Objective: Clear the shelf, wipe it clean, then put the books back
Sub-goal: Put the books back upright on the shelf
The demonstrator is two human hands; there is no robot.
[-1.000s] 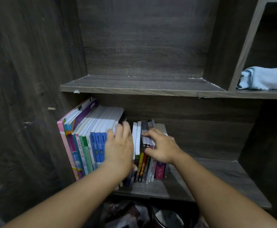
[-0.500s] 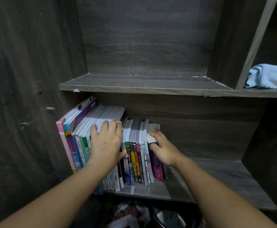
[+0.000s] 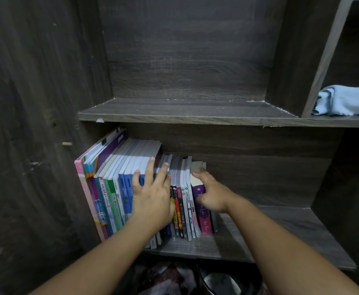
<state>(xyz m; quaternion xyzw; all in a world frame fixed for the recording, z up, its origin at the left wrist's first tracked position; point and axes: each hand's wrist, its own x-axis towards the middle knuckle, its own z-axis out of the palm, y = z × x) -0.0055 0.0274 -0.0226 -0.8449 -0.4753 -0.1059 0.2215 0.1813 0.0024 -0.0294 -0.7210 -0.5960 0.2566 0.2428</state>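
Note:
A row of books (image 3: pixel 114 188) stands upright at the left end of the lower shelf (image 3: pixel 280 237), tall ones leaning on the left wall and smaller ones to their right. My left hand (image 3: pixel 153 196) lies flat with spread fingers against the spines in the middle of the row. My right hand (image 3: pixel 210 192) touches the rightmost purple book (image 3: pixel 203 211), fingers over its top edge and side. A folded light blue cloth (image 3: pixel 346 101) lies on the upper shelf (image 3: pixel 174 112) at the far right.
The dark wood cabinet wall (image 3: pixel 36 124) closes the left side. An upright divider (image 3: pixel 321 60) separates the cloth's compartment from the bare upper shelf. Below the lower shelf a dark bin (image 3: pixel 223 282) and crumpled items show.
The small books have been pushed left and stood upright against the tall ones. My left hand slid to the middle spines; my right hand moved onto the purple end book.

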